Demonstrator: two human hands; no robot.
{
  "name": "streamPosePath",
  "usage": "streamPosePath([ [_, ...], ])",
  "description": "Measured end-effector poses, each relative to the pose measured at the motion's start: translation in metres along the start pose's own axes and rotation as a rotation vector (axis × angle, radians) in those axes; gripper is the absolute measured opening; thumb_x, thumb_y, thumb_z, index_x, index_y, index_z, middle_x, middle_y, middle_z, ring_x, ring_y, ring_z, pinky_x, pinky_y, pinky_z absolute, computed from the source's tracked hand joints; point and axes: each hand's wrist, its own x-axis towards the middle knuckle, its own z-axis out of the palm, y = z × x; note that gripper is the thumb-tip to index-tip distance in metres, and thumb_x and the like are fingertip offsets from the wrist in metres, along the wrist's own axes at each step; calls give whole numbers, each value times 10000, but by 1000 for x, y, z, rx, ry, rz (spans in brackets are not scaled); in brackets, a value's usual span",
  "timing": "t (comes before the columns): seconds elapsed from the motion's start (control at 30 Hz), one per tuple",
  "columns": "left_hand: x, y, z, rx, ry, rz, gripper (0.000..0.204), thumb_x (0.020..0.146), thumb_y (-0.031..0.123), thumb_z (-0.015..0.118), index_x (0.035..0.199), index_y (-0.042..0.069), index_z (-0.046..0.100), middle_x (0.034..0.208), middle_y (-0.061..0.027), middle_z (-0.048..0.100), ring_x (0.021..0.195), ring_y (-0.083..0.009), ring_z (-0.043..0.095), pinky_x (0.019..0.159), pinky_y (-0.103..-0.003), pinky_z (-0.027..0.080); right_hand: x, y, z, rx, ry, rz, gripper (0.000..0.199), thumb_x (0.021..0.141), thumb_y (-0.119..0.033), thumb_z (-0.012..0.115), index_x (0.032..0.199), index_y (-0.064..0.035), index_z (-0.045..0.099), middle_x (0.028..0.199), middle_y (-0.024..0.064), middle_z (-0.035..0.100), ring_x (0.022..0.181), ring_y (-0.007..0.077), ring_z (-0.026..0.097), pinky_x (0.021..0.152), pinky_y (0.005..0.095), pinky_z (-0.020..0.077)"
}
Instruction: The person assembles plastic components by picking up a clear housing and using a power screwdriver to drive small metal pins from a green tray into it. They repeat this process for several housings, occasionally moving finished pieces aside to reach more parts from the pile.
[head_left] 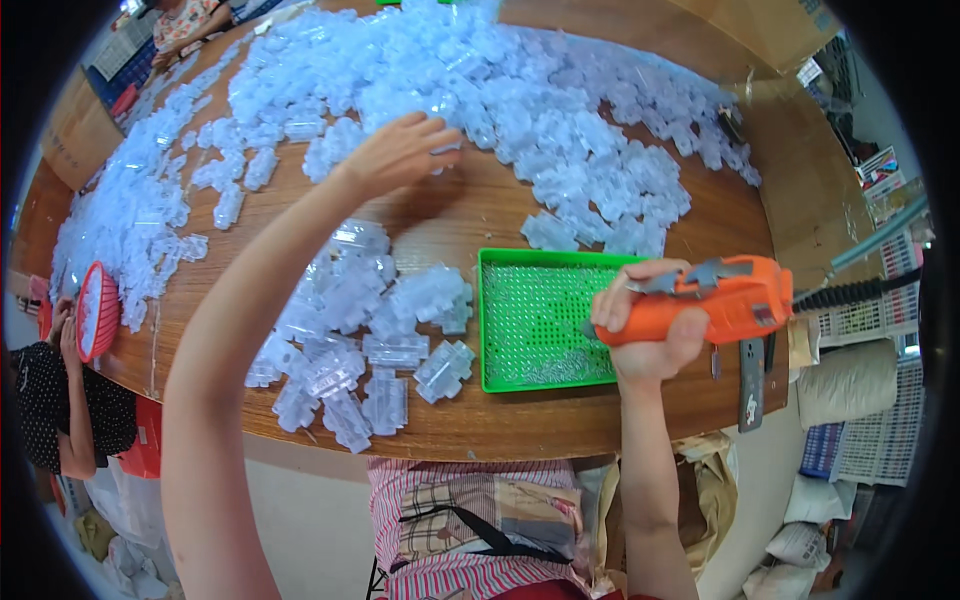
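My right hand (pixel 655 325) is wrapped round an orange electric screwdriver (pixel 735 300), with its tip over a green perforated tray (pixel 484 340). Small metal screws (pixel 570 368) lie in that tray. Out over the table, my left hand (pixel 410 152) is at the edge of the big heap of clear plastic parts (pixel 420 75). A bit of clear plastic part (pixel 446 150) shows between its fingers; the thumb is hidden. Nearer to me, left of the tray, lies a smaller pile of similar clear parts (pixel 340 370).
A red basket (pixel 98 312) stands at the left edge beside another person (pixel 70 400). One more person (pixel 185 25) sits at the far left. Cardboard walls (pixel 800 170) border the right side. A dark flat tool (pixel 751 385) lies right of the tray, near the screwdriver's black cord (pixel 855 290).
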Motion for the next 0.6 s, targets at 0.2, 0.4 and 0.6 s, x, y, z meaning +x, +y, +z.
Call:
streamPosePath([
  [0.2, 3, 59, -72, -762, 346, -478, 381, 732, 90, 693, 1047, 52, 483, 1128, -140, 552, 1073, -319, 541, 916, -378, 448, 1, 20, -2, -10, 13, 18, 687, 838, -676, 471, 987, -8, 517, 560, 45, 454, 483, 132, 430, 462, 286, 380],
  [0.4, -2, 166, -178, -1410, 86, -603, 409, 680, 102, 725, 1043, 42, 547, 986, -114, 573, 909, -258, 579, 798, -344, 475, 1, 35, 3, 2, -23, 40, 679, 841, -667, 477, 988, -7, 531, 573, 43, 463, 497, 134, 433, 481, 288, 388],
  [0.6, 4, 225, -163, -1214, 119, -647, 533, 680, 101, 751, 1144, 37, 497, 990, -101, 602, 873, -282, 553, 758, -370, 471, 1, 39, 5, -24, -4, 38, 662, 840, -664, 483, 959, -15, 531, 572, 44, 470, 501, 143, 447, 493, 296, 402],
])
